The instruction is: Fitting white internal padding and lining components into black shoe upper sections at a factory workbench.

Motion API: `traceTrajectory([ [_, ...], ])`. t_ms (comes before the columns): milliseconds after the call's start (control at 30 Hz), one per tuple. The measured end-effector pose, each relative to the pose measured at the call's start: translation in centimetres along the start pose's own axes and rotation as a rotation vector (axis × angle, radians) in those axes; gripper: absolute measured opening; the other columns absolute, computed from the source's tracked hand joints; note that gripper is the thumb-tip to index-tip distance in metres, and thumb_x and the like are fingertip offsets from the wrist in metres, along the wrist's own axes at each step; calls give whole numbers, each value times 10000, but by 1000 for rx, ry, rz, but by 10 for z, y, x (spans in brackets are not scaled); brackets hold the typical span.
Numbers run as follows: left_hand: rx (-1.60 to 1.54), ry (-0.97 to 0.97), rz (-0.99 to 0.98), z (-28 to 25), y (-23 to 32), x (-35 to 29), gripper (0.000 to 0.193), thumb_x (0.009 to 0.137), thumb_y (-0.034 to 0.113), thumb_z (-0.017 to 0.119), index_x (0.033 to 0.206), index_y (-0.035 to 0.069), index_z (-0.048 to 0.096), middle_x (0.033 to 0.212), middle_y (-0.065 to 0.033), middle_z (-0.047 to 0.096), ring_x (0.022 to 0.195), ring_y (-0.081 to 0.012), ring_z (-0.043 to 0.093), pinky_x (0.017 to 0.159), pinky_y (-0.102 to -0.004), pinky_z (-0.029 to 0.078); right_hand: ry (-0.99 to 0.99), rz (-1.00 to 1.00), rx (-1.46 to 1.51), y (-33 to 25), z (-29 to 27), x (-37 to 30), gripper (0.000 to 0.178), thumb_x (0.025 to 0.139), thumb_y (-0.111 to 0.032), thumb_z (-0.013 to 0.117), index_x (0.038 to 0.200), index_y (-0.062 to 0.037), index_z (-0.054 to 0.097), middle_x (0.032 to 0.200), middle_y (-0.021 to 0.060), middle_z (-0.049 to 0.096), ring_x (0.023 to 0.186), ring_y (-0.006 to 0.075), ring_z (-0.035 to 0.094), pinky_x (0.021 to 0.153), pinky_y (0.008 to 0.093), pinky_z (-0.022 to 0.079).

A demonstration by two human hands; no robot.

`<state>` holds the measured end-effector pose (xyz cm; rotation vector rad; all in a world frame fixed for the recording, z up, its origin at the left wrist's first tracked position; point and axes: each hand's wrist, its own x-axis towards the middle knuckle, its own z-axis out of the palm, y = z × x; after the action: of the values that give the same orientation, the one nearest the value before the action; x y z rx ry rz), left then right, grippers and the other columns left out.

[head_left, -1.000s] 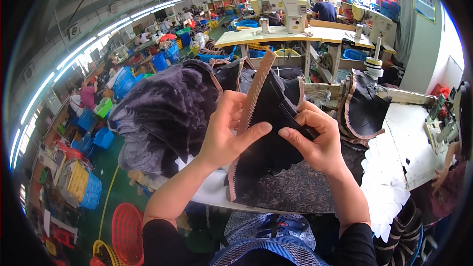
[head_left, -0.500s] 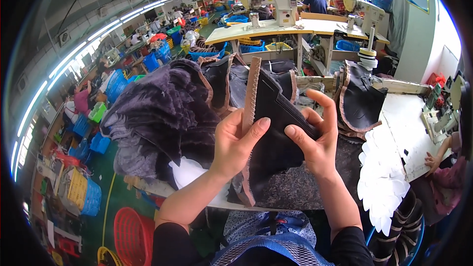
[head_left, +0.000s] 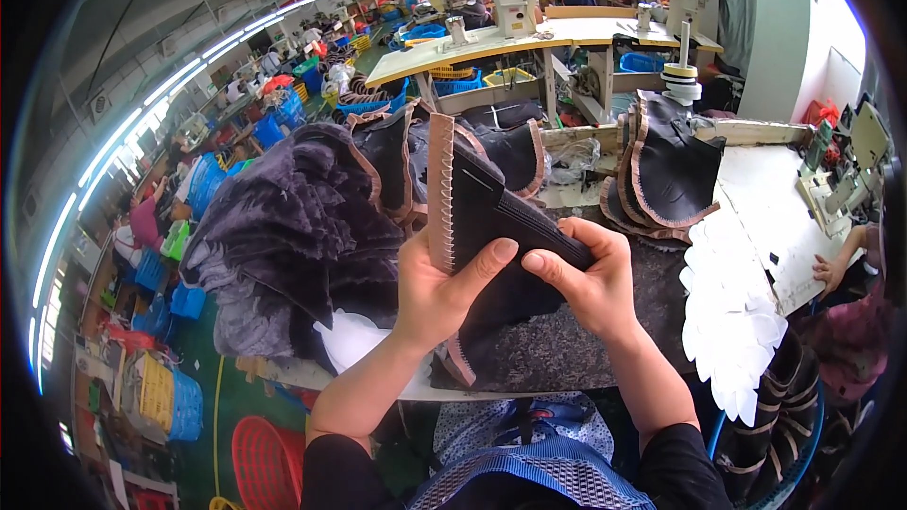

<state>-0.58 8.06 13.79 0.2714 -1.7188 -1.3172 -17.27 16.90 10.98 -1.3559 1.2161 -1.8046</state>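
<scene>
Both of my hands grip a black boot upper (head_left: 491,297) above the bench, its pinkish-brown edge strip with zigzag stitching on the left. My left hand (head_left: 442,288) pinches that stitched edge, thumb on the black face. My right hand (head_left: 590,274) is closed round the ribbed black band at the right side, thumb tip close to the left thumb. Fingers behind the piece are hidden. To the left lies a heap of dark purple-grey plush pieces (head_left: 283,217). More black uppers with brown edging (head_left: 675,165) are stacked to the right.
White petal-shaped sheets (head_left: 727,321) hang over the bench's right edge. A blue-rimmed basket of dark pieces (head_left: 770,425) stands below, a red basket (head_left: 265,463) at lower left. A co-worker's hand (head_left: 833,269) rests on the white table at right. Sewing machines (head_left: 496,0) stand ahead.
My right fingers, raised and spread before, have closed round the ribbed band. The upper has shifted slightly left and turned a little, with its band folded toward me. My view has shifted somewhat.
</scene>
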Motion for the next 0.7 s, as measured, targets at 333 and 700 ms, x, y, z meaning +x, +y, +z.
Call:
traceTrajectory([
  [333,-155,-68,-216,-7,-9,11,293,1041,265,643,1195,17,661,1094,-56,735,949,-91,680,833,-266,552,-1,-261,79,14,-3,-5,220,903,-109,801,829,16,635,738,-40,556,694,41,463,592,242,383],
  [700,-42,-137,-223,18,-5,8,175,944,178,777,983,24,705,876,34,692,765,-42,600,691,-240,498,102,-200,78,22,-13,-15,193,982,-171,726,981,16,682,798,-51,609,739,25,509,643,203,414],
])
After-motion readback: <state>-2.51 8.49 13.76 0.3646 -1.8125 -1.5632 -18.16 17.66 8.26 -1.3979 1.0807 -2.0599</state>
